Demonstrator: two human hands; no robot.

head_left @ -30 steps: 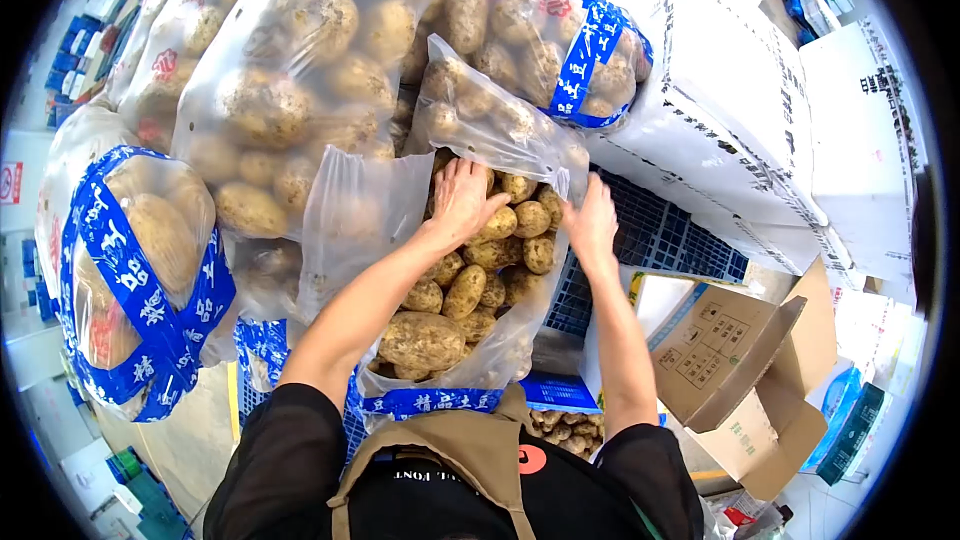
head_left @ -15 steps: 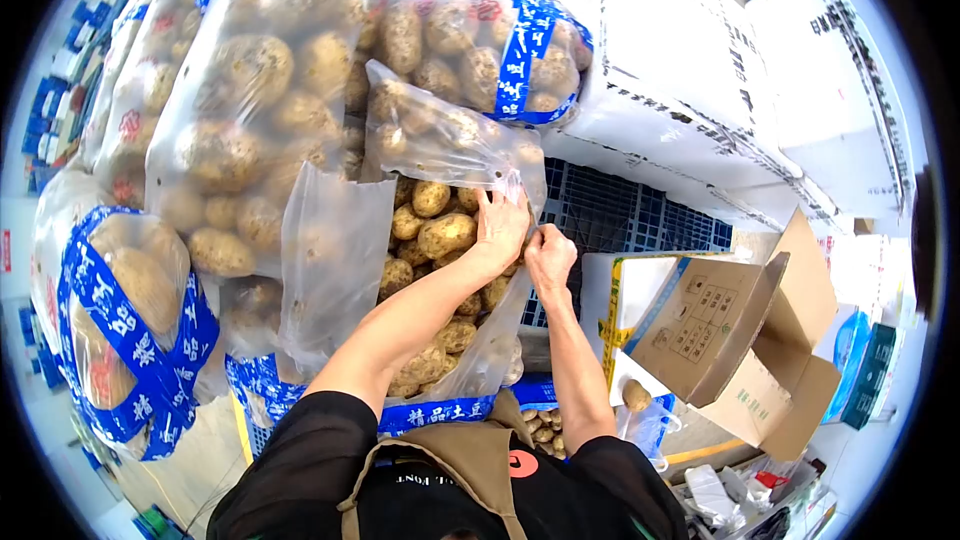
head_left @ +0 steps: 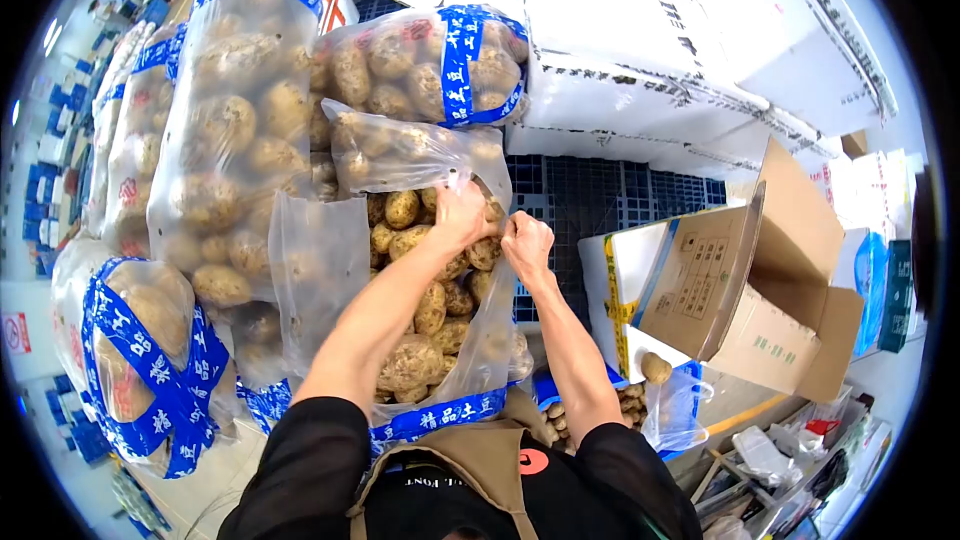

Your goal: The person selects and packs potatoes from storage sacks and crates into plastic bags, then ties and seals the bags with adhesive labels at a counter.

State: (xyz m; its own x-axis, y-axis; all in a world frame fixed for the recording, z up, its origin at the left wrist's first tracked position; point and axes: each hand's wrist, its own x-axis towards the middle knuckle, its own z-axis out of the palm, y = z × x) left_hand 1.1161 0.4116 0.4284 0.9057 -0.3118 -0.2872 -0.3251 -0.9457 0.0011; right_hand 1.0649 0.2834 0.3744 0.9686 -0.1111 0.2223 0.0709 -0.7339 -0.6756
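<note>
leftward, a bulging clear plastic sack banded in blue (head_left: pixel 160 330) stands upright. centrally, over brown, soil-marked potatoes (head_left: pixel 430 308) in an open translucent plastic sack (head_left: pixel 485 355), the bare left hand (head_left: pixel 465 215) bends at the opening, its grip unclear; beside it, the bare right hand (head_left: pixel 527 243) clenches the sack's right edge, left of an open brown cardboard box (head_left: pixel 700 275).

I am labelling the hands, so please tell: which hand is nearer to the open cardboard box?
Right. The right hand is at the edge of the open bag, with a gap between it and the cardboard box; the left hand is farther, over the potatoes.
</note>
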